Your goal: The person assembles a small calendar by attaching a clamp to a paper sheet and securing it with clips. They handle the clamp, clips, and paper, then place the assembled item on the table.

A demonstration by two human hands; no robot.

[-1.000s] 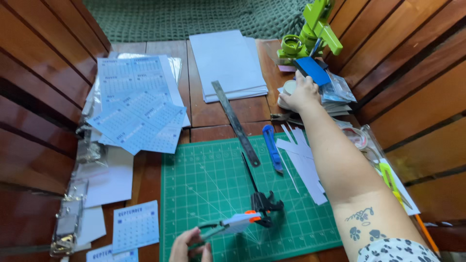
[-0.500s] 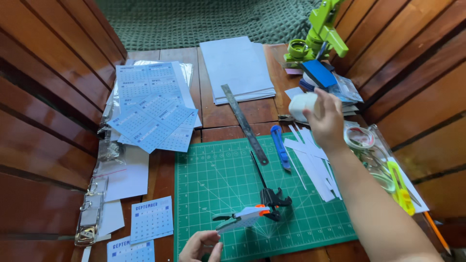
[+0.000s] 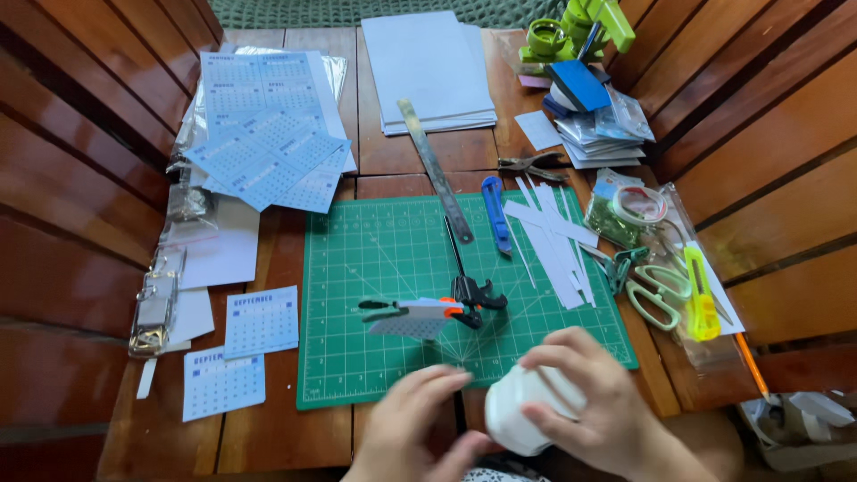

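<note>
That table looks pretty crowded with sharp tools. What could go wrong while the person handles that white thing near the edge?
The white object, held in the right hand with the left hand beside it, sits over the table's near edge, so it might drop. The clamp tool lies close ahead on the cutting mat; a forward reach could bump it. The blue utility knife and scissors could nick a careless hand.

blur: my 2 hands, left hand (image 3: 412, 427) and right hand (image 3: 591, 412) | white object (image 3: 527, 412) partly hidden under fingers | wrists cut off by bottom edge

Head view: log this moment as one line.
right hand: holds white roll | left hand: touching roll | cutting mat: clamp on it
</note>
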